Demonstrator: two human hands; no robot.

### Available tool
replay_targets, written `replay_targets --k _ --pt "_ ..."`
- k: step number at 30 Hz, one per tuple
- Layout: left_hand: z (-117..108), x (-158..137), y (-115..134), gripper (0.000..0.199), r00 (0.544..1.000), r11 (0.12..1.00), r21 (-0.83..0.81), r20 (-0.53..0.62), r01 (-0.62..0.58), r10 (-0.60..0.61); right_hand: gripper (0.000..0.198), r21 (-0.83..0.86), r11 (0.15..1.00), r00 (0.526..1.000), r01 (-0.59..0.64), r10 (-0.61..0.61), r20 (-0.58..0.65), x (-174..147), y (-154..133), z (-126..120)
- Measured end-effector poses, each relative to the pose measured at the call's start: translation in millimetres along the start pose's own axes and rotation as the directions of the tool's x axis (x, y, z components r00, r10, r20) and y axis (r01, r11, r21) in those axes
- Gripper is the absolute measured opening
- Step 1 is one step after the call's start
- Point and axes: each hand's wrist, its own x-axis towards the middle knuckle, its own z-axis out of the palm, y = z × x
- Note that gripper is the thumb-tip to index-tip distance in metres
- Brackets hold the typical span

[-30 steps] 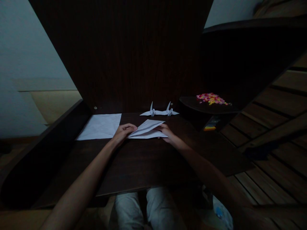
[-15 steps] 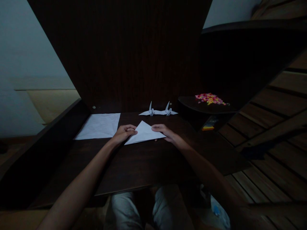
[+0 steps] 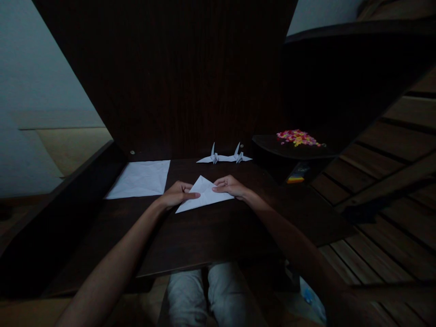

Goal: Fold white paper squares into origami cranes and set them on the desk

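A white sheet of paper folded into a triangle (image 3: 205, 193) is held just above the dark desk, its peak pointing away from me. My left hand (image 3: 177, 194) pinches its left side, thumb lying on top of the paper. On the right side, my right hand (image 3: 230, 187) grips it the same way, with the thumb on the upper face and the fingers partly hidden behind. Beyond the hands, two white paper cranes (image 3: 225, 158) stand side by side at the back of the desk, wing tips meeting.
White square paper (image 3: 139, 179) lies flat at the desk's back left. Small pink, red and yellow pieces (image 3: 299, 137) are heaped on a low shelf (image 3: 272, 146) at the right. A tall dark panel (image 3: 177, 81) rises behind the desk, and a side board (image 3: 64, 204) borders it on the left.
My left thumb has slid further in over the folded paper, and both hands have shifted slightly. The paper's peak has come a little nearer to me. My knees have moved closer together.
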Motion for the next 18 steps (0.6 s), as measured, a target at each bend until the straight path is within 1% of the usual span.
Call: replay_targets --k 2,4,6,8,10,13,15,18 --pt "1 0 0 0.040 0.998 0.998 -0.059 -0.055 -0.011 0.007 0.031 0.034 0.999 0.999 0.027 -0.026 -0.022 0 0 2" --pt "2 2 1 0.042 0.987 0.983 -0.172 -0.155 -0.063 0.036 0.031 0.107 0.992 0.996 0.062 -0.054 -0.073 1 0 5" --pt "3 3 1 0.044 0.964 0.948 -0.286 -0.259 -0.139 0.063 0.031 0.190 0.975 0.982 0.115 -0.083 -0.168 1 -1 7" --pt "5 5 1 0.045 0.945 0.913 -0.356 -0.316 -0.199 0.083 0.030 0.241 0.953 0.956 0.181 -0.113 -0.271 2 -1 8" --pt "9 7 0 0.046 0.939 0.889 -0.394 -0.329 -0.234 0.101 0.030 0.260 0.939 0.938 0.226 -0.137 -0.320 3 -1 9" --pt "17 9 -1 0.047 0.933 0.870 -0.414 -0.337 -0.268 0.127 0.033 0.249 0.936 0.938 0.249 -0.170 -0.301 6 2 14" --pt "22 11 -2 0.049 0.928 0.860 -0.417 -0.341 -0.294 0.152 0.035 0.225 0.945 0.947 0.238 -0.174 -0.271 7 5 20" --pt "28 12 -5 0.049 0.931 0.869 -0.403 -0.328 -0.288 0.157 0.039 0.177 0.964 0.957 0.197 -0.150 -0.249 10 10 30"
